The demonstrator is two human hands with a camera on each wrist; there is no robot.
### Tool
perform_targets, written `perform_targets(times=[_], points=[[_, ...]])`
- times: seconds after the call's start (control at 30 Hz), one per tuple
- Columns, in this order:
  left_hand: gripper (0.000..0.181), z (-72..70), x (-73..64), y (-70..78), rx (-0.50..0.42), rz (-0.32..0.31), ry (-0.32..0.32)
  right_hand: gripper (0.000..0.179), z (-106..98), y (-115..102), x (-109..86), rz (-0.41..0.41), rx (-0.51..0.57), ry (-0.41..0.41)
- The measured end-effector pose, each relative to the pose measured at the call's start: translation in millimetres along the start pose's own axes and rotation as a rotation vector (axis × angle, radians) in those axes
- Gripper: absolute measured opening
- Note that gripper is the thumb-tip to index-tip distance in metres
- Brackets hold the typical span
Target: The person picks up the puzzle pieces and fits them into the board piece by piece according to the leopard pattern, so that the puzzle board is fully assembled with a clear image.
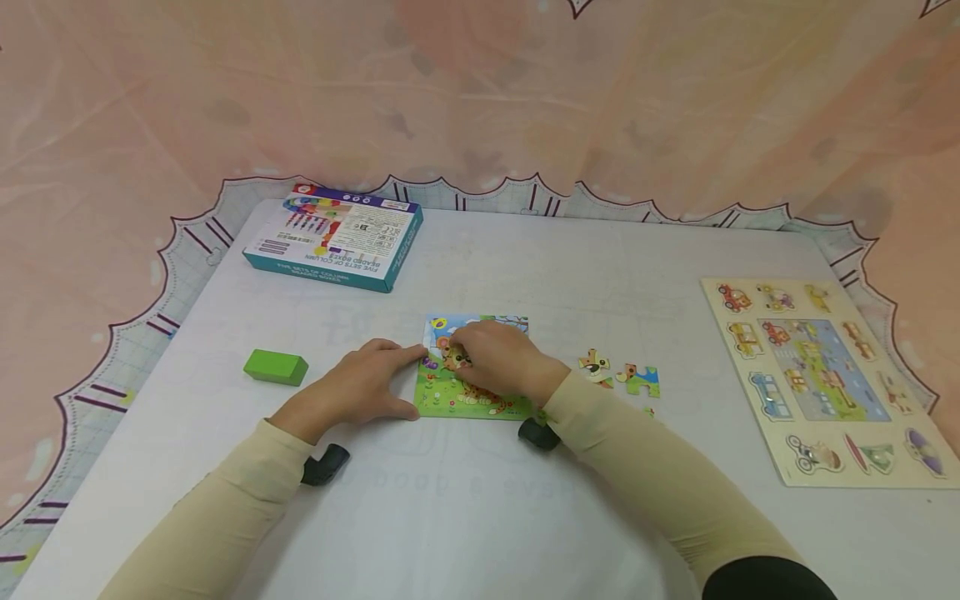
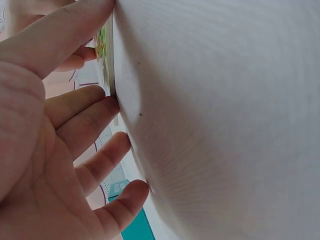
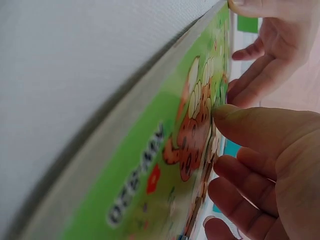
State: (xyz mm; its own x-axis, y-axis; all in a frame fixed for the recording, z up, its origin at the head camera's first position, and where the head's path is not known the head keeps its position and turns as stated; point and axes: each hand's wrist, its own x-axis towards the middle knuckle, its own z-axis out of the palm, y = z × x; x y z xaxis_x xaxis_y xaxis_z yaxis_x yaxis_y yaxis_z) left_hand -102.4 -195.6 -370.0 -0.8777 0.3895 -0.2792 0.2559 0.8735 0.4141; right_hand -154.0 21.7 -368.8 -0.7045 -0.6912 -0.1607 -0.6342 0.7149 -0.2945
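A jigsaw puzzle board [image 1: 442, 406] with a spotted cartoon animal on green grass lies flat on the white table. My left hand [image 1: 365, 381] braces its left edge, thumb and index finger spread and touching it; the other fingers are fairly straight in the left wrist view. Over the board, my right hand [image 1: 501, 358] bends its fingers and pinches a puzzle piece [image 1: 455, 358] at the animal's head. In the right wrist view the thumb [image 3: 240, 120] touches the picture; fingers partly hide the piece. Loose puzzle pieces [image 1: 638, 380] lie right of the board, partly behind the right forearm.
A green block [image 1: 275, 367] sits left of my left hand. Toward the back left lies a flat teal and white toy box [image 1: 337, 237]. A larger picture puzzle board [image 1: 765, 400] with vehicles and figures occupies the right side. Patterned cloth hangs behind the table.
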Motion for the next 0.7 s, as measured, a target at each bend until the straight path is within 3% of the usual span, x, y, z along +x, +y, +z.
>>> perform_targets(times=[0.23,0.7], points=[[0.084,-0.4,0.0,-0.3,0.003,0.002,-0.001,0.041,1.8,-2.1,0.4,0.004,0.020,0.006],[0.084,0.8,0.9,-1.3,-0.002,0.011,0.006,0.039,4.7,-2.3,3.5,0.018,0.045,0.004]])
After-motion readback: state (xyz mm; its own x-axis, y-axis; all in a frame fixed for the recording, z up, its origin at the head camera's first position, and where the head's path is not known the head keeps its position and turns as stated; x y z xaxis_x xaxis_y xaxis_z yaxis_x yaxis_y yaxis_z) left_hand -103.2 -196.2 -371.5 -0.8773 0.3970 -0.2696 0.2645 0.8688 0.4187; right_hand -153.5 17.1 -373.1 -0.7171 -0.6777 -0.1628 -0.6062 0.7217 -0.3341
